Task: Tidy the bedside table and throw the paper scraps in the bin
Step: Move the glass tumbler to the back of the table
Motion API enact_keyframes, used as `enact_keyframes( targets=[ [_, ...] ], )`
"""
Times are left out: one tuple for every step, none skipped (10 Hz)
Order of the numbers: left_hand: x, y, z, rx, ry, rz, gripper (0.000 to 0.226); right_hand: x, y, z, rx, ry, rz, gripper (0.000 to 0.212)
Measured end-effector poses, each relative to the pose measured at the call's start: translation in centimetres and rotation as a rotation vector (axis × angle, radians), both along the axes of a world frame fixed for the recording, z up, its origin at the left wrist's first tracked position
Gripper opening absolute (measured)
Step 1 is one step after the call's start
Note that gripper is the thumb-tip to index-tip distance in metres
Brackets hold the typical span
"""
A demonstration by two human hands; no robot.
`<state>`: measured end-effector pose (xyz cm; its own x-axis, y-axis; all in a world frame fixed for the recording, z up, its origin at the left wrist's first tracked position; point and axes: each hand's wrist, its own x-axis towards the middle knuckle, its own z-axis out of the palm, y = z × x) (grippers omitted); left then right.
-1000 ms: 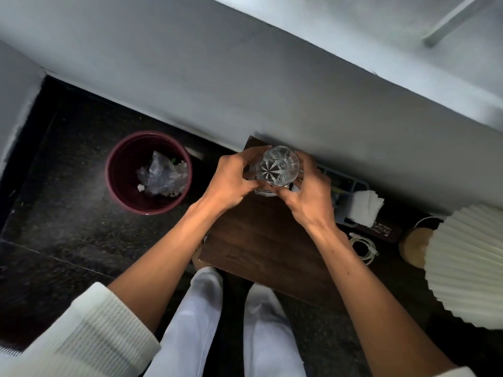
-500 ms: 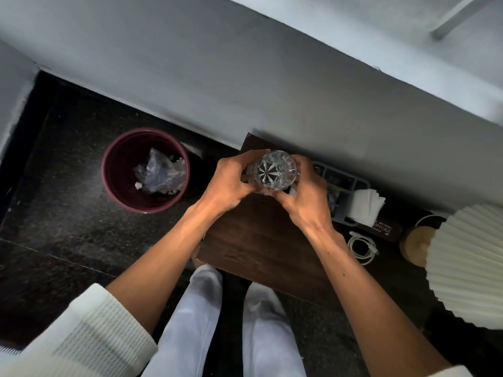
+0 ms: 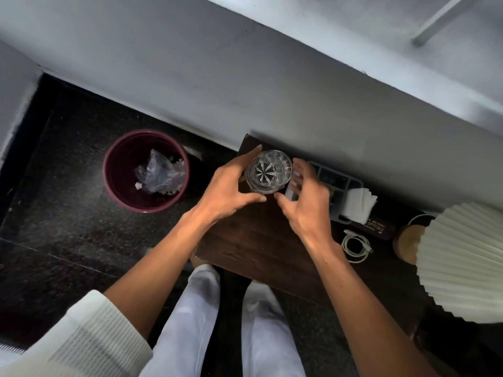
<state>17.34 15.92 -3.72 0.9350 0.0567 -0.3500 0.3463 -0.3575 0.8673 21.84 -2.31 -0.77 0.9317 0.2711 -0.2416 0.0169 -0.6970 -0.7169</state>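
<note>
A cut clear glass (image 3: pixel 268 172) stands upright at the back left corner of the dark wooden bedside table (image 3: pixel 258 246). My left hand (image 3: pixel 226 191) curves around its left side, thumb at the rim and index finger under its near edge. My right hand (image 3: pixel 307 202) is just right of the glass with its fingers spread and a gap between them and the glass. The maroon bin (image 3: pixel 109 170) sits on the floor left of the table, holding a crumpled plastic bag (image 3: pixel 158 172) and small white paper scraps (image 3: pixel 138 185).
A grey organiser tray (image 3: pixel 353 183) lies against the wall behind my right hand, with folded white napkins (image 3: pixel 356 205) on it. A black glasses case (image 3: pixel 378 227), a coiled white cable (image 3: pixel 356 244) and a pleated white lamp (image 3: pixel 462 262) fill the table's right side.
The glass has come down toward the table's back left corner. My right hand has let go and spread its fingers; my left hand's grip has loosened.
</note>
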Motion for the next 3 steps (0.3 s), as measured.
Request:
enact_keyframes(
  targets=[
    [-2.0, -0.5, 1.4, 0.055, -0.031, -0.012, 0.108, -1.9, -1.0, 1.7, 0.01, -0.002, -0.109, 0.067],
    [-4.1, -1.6, 2.5, 0.163, -0.08, 0.028, 0.095, -3.7, -2.3, 3.2, -0.031, -0.049, -0.13, 0.054],
    [-6.3, -4.0, 4.7, 0.278, -0.074, 0.171, 0.086, -5.6, -3.8, 5.0, -0.067, -0.104, -0.129, 0.048]
  ],
)
